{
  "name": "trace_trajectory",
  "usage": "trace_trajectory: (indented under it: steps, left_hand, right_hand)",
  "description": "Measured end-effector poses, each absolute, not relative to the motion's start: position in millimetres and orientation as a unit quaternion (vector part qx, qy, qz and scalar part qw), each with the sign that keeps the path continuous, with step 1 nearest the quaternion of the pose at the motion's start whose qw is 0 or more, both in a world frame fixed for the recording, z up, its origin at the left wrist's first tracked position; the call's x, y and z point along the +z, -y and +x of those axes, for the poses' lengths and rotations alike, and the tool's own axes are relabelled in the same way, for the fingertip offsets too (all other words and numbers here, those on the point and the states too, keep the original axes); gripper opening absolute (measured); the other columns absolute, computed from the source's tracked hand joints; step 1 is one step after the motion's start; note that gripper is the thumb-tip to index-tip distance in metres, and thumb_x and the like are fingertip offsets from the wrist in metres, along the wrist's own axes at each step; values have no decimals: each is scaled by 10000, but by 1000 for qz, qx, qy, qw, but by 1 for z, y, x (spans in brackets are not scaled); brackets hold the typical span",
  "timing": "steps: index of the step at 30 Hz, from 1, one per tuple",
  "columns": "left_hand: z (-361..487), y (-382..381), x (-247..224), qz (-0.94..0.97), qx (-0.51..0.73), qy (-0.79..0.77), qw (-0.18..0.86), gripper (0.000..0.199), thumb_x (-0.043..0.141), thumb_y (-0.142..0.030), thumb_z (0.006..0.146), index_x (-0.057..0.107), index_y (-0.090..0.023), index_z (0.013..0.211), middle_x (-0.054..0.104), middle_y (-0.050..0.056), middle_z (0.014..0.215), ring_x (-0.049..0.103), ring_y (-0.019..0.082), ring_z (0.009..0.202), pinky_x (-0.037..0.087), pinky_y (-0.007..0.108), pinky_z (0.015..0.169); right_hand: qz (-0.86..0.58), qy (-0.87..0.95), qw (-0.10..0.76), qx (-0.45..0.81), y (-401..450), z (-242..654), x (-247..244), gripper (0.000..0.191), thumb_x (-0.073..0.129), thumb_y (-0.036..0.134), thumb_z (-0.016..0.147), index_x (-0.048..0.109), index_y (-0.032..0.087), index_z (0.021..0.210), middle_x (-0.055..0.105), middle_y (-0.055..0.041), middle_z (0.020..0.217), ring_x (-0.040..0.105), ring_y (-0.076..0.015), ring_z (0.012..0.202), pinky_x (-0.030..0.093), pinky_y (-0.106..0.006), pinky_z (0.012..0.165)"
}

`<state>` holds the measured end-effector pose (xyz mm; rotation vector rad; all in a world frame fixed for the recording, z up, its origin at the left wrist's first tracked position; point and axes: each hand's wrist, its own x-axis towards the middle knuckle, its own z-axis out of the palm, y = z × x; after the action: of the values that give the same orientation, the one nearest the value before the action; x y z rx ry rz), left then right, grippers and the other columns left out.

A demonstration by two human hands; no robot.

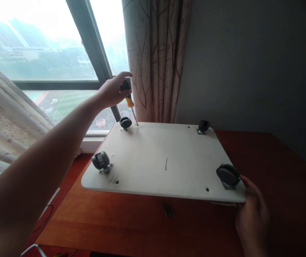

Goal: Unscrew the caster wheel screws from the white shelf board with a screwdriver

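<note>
My left hand (119, 88) is closed round the black and yellow handle of a screwdriver (129, 101). The screwdriver's tip touches the white board (153, 153) at its far edge, beside the far left caster (125, 122). My right hand (252, 210) grips the board's near right corner, its thumb side by the near right caster (228, 175). Two more casters stand upright on the board, one near left (101, 160) and one far right (203, 125). Dark holes and pen marks show on the board's surface.
Under the board is a reddish-brown wooden table (94, 217). Several screws (169, 209) lie on it in front of the board's near edge. Behind are a window (40, 46), a patterned curtain (156, 57) and a grey wall. A black cable (47, 217) runs at lower left.
</note>
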<state>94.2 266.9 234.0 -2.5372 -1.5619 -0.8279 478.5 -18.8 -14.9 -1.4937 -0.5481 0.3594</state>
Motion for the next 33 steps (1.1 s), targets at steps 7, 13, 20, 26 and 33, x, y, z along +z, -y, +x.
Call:
trace_trajectory:
  steps: [7, 13, 20, 26, 33]
  left_hand:
    - [94, -268, 239, -806, -266, 527, 46, 437, 598, -322, 942, 566, -204, 1361, 691, 58, 1115, 569, 176, 869, 506, 363, 840]
    - [94, -265, 239, -812, -285, 508, -20, 571, 658, -292, 909, 472, -203, 1441, 689, 47, 1051, 568, 142, 767, 533, 331, 767]
    - [97, -266, 239, -800, -336, 487, -100, 276, 627, -263, 895, 609, -172, 1155, 681, 83, 1098, 605, 172, 892, 539, 343, 788]
    - [96, -267, 240, -815, -325, 468, -103, 422, 708, -300, 844, 601, -194, 1238, 677, 40, 1010, 580, 151, 836, 520, 341, 791]
    - [103, -260, 236, -818, -349, 429, -156, 476, 646, -199, 814, 537, -213, 1277, 683, 79, 1117, 624, 198, 981, 516, 371, 868]
  right_hand:
    - [-660, 228, 696, 168, 19, 478, -13, 396, 568, 377, 863, 734, 177, 1161, 717, -98, 1144, 650, -276, 1043, 505, -374, 822]
    - [-667, 235, 686, 171, 20, 478, -12, 407, 559, 386, 871, 732, 180, 1177, 714, -95, 1151, 646, -284, 1057, 502, -388, 844]
    - [-676, 229, 678, 173, 19, 479, -16, 432, 543, 408, 883, 721, 186, 1208, 713, -97, 1164, 651, -279, 1027, 499, -356, 766]
    - [-673, 252, 673, 175, 21, 480, -16, 464, 535, 454, 892, 706, 176, 1222, 703, -106, 1182, 651, -292, 1048, 513, -381, 795]
    - [-666, 286, 668, 169, 22, 481, -16, 503, 531, 510, 891, 689, 166, 1220, 694, -114, 1183, 655, -304, 1061, 531, -412, 825]
